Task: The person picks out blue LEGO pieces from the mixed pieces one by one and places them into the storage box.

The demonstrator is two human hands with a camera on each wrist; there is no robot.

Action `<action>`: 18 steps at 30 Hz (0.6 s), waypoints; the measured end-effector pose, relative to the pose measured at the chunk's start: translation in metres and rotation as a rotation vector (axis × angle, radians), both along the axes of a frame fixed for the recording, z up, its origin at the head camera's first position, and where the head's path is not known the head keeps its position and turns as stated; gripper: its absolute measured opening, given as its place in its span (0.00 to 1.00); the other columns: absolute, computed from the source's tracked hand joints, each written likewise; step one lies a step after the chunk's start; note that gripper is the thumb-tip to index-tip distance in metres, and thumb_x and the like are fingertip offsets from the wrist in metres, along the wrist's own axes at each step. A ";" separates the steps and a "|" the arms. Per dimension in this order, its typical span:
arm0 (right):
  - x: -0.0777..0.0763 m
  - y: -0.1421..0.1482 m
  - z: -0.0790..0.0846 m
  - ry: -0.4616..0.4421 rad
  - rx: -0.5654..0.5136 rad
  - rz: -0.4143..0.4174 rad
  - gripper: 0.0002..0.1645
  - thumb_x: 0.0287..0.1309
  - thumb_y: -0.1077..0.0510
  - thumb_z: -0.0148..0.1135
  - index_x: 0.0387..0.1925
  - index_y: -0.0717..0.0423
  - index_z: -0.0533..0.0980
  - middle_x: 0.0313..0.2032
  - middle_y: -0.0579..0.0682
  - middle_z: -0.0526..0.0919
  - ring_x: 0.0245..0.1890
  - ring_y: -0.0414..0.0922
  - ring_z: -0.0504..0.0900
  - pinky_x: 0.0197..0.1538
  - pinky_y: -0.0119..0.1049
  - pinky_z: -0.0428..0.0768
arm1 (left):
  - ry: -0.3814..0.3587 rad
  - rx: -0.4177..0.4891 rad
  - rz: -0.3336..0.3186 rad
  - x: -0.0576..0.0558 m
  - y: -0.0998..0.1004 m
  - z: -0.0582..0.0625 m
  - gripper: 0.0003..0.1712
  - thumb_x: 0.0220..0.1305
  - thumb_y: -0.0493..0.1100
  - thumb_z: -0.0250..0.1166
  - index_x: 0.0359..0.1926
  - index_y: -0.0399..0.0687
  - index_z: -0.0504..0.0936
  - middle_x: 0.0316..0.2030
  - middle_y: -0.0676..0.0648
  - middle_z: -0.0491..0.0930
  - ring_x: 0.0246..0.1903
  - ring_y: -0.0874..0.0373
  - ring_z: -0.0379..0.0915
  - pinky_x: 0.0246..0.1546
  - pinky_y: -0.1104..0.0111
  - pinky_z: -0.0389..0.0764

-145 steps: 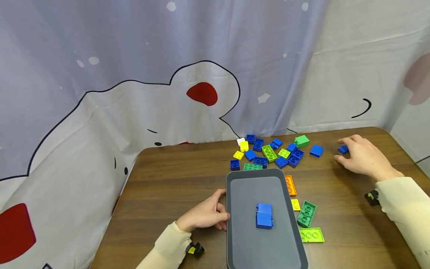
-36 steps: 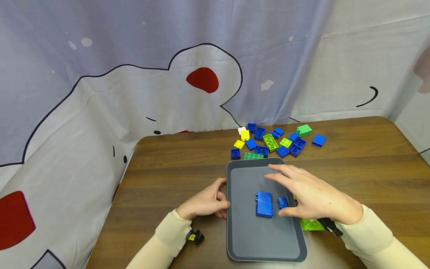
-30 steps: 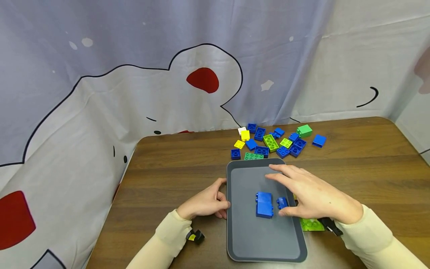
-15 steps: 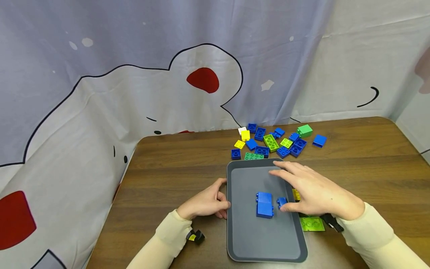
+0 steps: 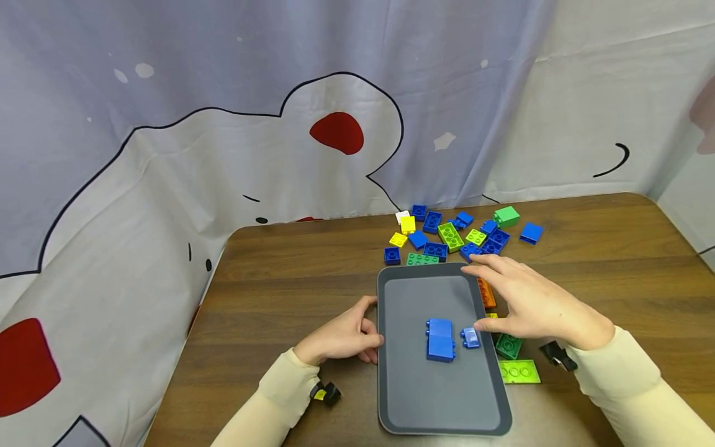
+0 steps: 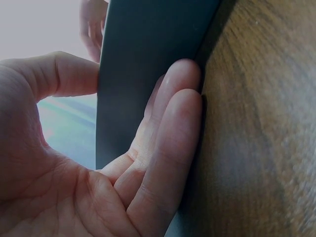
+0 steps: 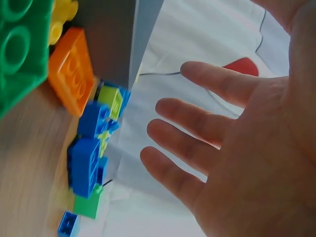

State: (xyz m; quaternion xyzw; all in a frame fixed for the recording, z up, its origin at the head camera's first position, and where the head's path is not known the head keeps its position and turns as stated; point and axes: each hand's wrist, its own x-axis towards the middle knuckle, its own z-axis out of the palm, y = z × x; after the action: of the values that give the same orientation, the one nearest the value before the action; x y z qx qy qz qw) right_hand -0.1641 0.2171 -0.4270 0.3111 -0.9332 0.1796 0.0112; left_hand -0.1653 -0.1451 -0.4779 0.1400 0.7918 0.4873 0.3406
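Observation:
My left hand (image 5: pixel 342 335) rests against the left side of a grey tray (image 5: pixel 385 397). In the left wrist view, the thumb touches the tray's rim and the extended fingers lie along its outer wall. Two blue bricks (image 5: pixel 440 340) sit end to end near the tray's middle. A smaller blue brick (image 5: pixel 471 338) lies just right of them, with a gap between. Over the tray's right edge hovers my right hand (image 5: pixel 533 304), its fingers spread and holding nothing, the thumb close to the small brick. The right wrist view shows its bare palm.
Several loose blue, yellow and green bricks lie behind the tray, including a light green brick (image 5: pixel 506 216). Along its right side are an orange brick (image 5: pixel 486 293), a dark green brick (image 5: pixel 508 346) and a lime plate (image 5: pixel 519 372). A patterned curtain (image 5: pixel 251 167) hangs behind the table.
The right hand fetched the small blue brick from the table's far right and set it in the tray. Over the last second it drew back rightward from that brick. The left hand stayed put.

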 end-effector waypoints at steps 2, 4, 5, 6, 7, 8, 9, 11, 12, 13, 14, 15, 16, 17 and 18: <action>-0.003 0.004 -0.001 0.005 -0.006 -0.008 0.54 0.45 0.38 0.82 0.70 0.56 0.71 0.71 0.60 0.70 0.68 0.62 0.73 0.65 0.68 0.74 | -0.002 0.002 0.001 0.000 0.000 0.000 0.49 0.65 0.39 0.65 0.80 0.46 0.48 0.28 0.43 0.85 0.27 0.51 0.88 0.31 0.60 0.89; -0.007 0.008 -0.002 0.007 -0.009 -0.016 0.53 0.46 0.40 0.82 0.69 0.57 0.72 0.70 0.61 0.72 0.67 0.63 0.73 0.64 0.68 0.74 | -0.002 0.004 0.001 0.000 -0.001 0.000 0.49 0.65 0.38 0.65 0.80 0.46 0.48 0.28 0.43 0.85 0.28 0.50 0.88 0.31 0.60 0.89; -0.009 0.010 -0.003 0.011 -0.010 -0.020 0.52 0.46 0.40 0.82 0.69 0.58 0.72 0.69 0.61 0.72 0.67 0.63 0.74 0.64 0.69 0.74 | -0.002 0.003 0.001 0.000 -0.001 0.000 0.48 0.65 0.38 0.65 0.79 0.46 0.48 0.28 0.43 0.85 0.28 0.50 0.88 0.31 0.60 0.89; -0.011 0.013 -0.004 0.013 -0.008 -0.026 0.52 0.47 0.40 0.82 0.69 0.58 0.72 0.69 0.62 0.73 0.67 0.64 0.74 0.64 0.69 0.74 | -0.002 0.004 0.001 0.000 -0.001 0.000 0.48 0.65 0.38 0.65 0.79 0.46 0.49 0.28 0.43 0.85 0.28 0.50 0.88 0.31 0.60 0.89; -0.013 0.015 -0.004 0.016 -0.002 -0.033 0.51 0.47 0.40 0.82 0.68 0.58 0.72 0.68 0.62 0.73 0.66 0.64 0.74 0.64 0.69 0.74 | -0.001 0.003 0.001 0.000 -0.001 0.000 0.48 0.65 0.38 0.65 0.79 0.46 0.49 0.28 0.42 0.85 0.28 0.50 0.88 0.31 0.60 0.89; -0.015 0.017 -0.005 0.018 0.002 -0.040 0.51 0.48 0.40 0.81 0.68 0.57 0.72 0.68 0.63 0.73 0.66 0.65 0.74 0.64 0.69 0.74 | 0.000 0.004 0.002 0.000 -0.001 0.000 0.48 0.65 0.38 0.65 0.79 0.46 0.49 0.28 0.42 0.85 0.28 0.50 0.88 0.31 0.60 0.89; -0.018 0.020 -0.005 0.020 0.008 -0.049 0.51 0.48 0.39 0.81 0.68 0.57 0.72 0.68 0.63 0.73 0.66 0.66 0.74 0.64 0.69 0.74 | 0.000 0.004 0.002 0.000 -0.001 0.000 0.48 0.65 0.38 0.65 0.79 0.46 0.49 0.28 0.42 0.85 0.28 0.49 0.88 0.31 0.61 0.89; -0.023 0.025 -0.006 0.026 0.018 -0.064 0.51 0.48 0.38 0.81 0.68 0.58 0.73 0.67 0.64 0.74 0.66 0.67 0.74 0.64 0.69 0.74 | 0.001 0.004 0.002 0.000 -0.001 0.000 0.48 0.65 0.38 0.65 0.79 0.47 0.49 0.28 0.42 0.85 0.28 0.49 0.88 0.31 0.60 0.89; -0.025 0.028 -0.007 0.026 0.024 -0.072 0.51 0.49 0.38 0.80 0.68 0.58 0.72 0.67 0.65 0.73 0.65 0.67 0.74 0.64 0.69 0.74 | 0.000 0.006 0.002 0.000 -0.001 0.000 0.48 0.65 0.38 0.65 0.79 0.47 0.49 0.28 0.42 0.85 0.28 0.49 0.88 0.31 0.60 0.89; -0.028 0.031 -0.007 0.029 0.028 -0.079 0.51 0.49 0.38 0.80 0.69 0.59 0.72 0.67 0.65 0.73 0.65 0.68 0.74 0.64 0.70 0.73 | -0.001 0.008 0.002 0.000 -0.001 0.000 0.48 0.65 0.38 0.65 0.79 0.47 0.49 0.28 0.42 0.85 0.28 0.49 0.88 0.31 0.60 0.89; -0.030 0.033 -0.007 0.029 0.032 -0.088 0.51 0.50 0.38 0.79 0.69 0.59 0.72 0.67 0.66 0.73 0.65 0.68 0.74 0.64 0.70 0.73 | -0.002 0.009 0.002 0.000 -0.001 0.000 0.48 0.65 0.38 0.65 0.79 0.47 0.49 0.28 0.42 0.85 0.28 0.49 0.88 0.31 0.60 0.89; -0.033 0.036 -0.007 0.028 0.038 -0.097 0.51 0.50 0.38 0.79 0.69 0.60 0.72 0.67 0.67 0.73 0.65 0.69 0.74 0.64 0.70 0.73 | -0.002 0.010 0.001 0.000 -0.001 0.000 0.48 0.65 0.38 0.65 0.79 0.47 0.49 0.28 0.42 0.85 0.28 0.49 0.88 0.31 0.60 0.89; -0.035 0.039 -0.007 0.028 0.044 -0.108 0.51 0.51 0.38 0.79 0.69 0.60 0.72 0.68 0.67 0.72 0.65 0.70 0.74 0.64 0.70 0.73 | -0.003 0.011 0.001 0.000 -0.001 0.000 0.48 0.65 0.38 0.65 0.79 0.46 0.49 0.28 0.42 0.85 0.28 0.49 0.88 0.31 0.60 0.89; -0.038 0.042 -0.007 0.026 0.050 -0.118 0.51 0.51 0.38 0.78 0.69 0.61 0.72 0.68 0.68 0.72 0.65 0.70 0.73 0.64 0.70 0.73 | -0.003 0.012 0.000 0.000 -0.001 -0.001 0.48 0.65 0.38 0.65 0.79 0.46 0.49 0.28 0.42 0.84 0.28 0.49 0.88 0.31 0.60 0.89; -0.041 0.045 -0.008 0.024 0.057 -0.131 0.50 0.52 0.39 0.78 0.69 0.61 0.71 0.68 0.68 0.72 0.65 0.70 0.73 0.64 0.70 0.73 | -0.004 0.013 0.000 0.000 -0.001 -0.001 0.48 0.65 0.38 0.65 0.79 0.46 0.49 0.28 0.42 0.84 0.28 0.49 0.88 0.31 0.60 0.89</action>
State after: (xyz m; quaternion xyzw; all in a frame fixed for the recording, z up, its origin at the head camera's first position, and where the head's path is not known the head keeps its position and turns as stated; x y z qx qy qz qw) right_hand -0.2047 0.2619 -0.4346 0.2517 -0.9561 0.1482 0.0254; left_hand -0.1653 -0.1456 -0.4785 0.1414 0.7880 0.4925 0.3413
